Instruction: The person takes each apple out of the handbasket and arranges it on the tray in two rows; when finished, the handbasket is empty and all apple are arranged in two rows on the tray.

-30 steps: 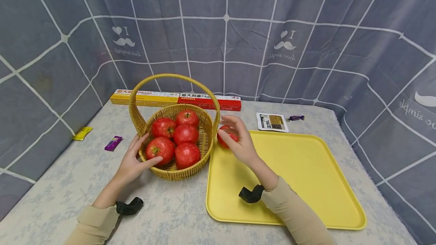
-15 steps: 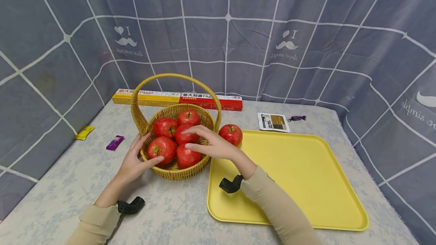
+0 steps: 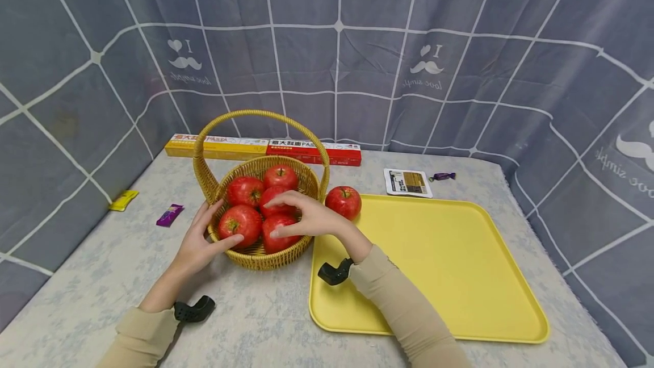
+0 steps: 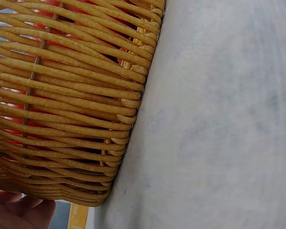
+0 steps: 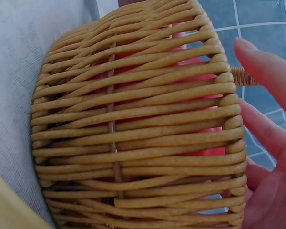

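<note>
Wicker basket [image 3: 265, 246] on the bench [image 3: 265, 322], left of centre, arched handle upright. Contents: five red apples, packed close and touching. Rear apple [image 3: 280, 176] at the back wall; left-rear apple [image 3: 244, 191] beside it; centre apple [image 3: 273, 197] partly covered by fingers; front-left apple [image 3: 239, 225] and front-right apple [image 3: 278, 231] against the near wall.

Yellow tray [image 3: 449, 266] just right of the basket, near corner almost touching it. Contents: one red apple [image 3: 343, 201], upright, stem up, in the far left corner of the tray, just beside the basket rim.

Left hand [image 3: 201, 240]: fingers spread and gently bent against the outer left wall of the basket, thumb up at the rim near the front-left apple. Steadying contact, no closed grip.

Right hand [image 3: 311, 220]: reaching over the right rim into the basket, fingers curved over the centre apple, thumb on the front-right apple. Whether either apple is actually gripped: cannot tell. In the right wrist view, fingers [image 5: 271, 138] lie beside the woven wall, red showing through the gaps.

Also on the bench: two long boxes [image 3: 265, 149] along the back edge, a card [image 3: 407, 182], three small wrappers.
</note>
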`<state>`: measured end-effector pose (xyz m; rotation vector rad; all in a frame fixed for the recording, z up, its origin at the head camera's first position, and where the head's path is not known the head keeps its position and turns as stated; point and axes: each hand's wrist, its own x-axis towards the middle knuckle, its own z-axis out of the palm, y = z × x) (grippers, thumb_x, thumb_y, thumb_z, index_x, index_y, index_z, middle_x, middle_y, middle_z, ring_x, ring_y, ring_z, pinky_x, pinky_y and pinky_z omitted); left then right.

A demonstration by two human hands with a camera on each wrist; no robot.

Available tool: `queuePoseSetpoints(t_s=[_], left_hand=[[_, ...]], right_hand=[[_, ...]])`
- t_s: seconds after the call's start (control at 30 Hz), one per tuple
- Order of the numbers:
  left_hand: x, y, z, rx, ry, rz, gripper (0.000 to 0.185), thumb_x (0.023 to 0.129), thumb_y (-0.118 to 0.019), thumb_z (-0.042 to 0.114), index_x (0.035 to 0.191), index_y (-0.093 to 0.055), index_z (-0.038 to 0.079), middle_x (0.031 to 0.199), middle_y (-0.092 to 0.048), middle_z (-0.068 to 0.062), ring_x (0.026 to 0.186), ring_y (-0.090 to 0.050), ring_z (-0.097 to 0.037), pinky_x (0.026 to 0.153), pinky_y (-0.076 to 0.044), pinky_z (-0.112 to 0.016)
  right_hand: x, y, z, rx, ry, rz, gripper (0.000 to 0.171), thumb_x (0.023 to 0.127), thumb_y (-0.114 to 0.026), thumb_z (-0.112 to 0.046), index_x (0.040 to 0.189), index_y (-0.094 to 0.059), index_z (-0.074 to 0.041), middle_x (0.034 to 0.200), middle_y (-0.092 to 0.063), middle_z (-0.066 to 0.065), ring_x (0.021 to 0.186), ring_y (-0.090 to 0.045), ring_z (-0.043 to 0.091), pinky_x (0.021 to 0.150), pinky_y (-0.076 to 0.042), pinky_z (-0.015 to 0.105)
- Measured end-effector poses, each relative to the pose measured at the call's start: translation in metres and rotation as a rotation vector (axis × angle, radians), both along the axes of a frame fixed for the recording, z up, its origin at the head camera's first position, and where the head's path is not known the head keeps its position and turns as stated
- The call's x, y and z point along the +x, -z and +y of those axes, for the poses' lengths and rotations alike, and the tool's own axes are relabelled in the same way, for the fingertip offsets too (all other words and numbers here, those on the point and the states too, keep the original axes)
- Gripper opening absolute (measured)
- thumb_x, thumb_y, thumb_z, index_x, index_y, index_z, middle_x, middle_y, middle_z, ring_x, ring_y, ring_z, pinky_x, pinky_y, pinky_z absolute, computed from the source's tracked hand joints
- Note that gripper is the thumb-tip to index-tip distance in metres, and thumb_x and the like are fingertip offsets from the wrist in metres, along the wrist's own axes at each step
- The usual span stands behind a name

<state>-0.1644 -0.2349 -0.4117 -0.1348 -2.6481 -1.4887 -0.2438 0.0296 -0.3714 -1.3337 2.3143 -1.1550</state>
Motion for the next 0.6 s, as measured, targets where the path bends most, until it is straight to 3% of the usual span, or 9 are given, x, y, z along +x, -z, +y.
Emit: queuePoseSetpoints(t_s=[0.17,0.6], left_hand=[[-0.0002,0.0007,0.0004,0.007,0.004,0.010,0.088,0.079,-0.075,0.028,0.149,-0.025,0.009,0.154,0.004,-0.023,0.138,-0.003,-0.047,0.101,-0.017,-0.068],[0.0000,0.0000,0.0001,0.015,0.008,0.010,0.088,0.080,-0.074,0.028,0.150,-0.024,0.010,0.154,0.005,-0.024,0.137,-0.003,-0.047,0.100,-0.018,-0.069]], right_hand=[[-0.0023,0.0002,-0.0024,0.025,-0.041,0.018,0.055,0.078,-0.078,-0.026,0.127,-0.057,-0.010,0.130,-0.052,-0.002,0.122,-0.041,0.008,0.103,-0.033,0.026],[-0.0006,-0.0015,-0.0047,0.125,-0.037,0.015,0.056,0.072,-0.082,-0.031,0.124,-0.062,-0.021,0.125,-0.056,-0.005,0.112,-0.048,0.009,0.092,-0.042,0.023]])
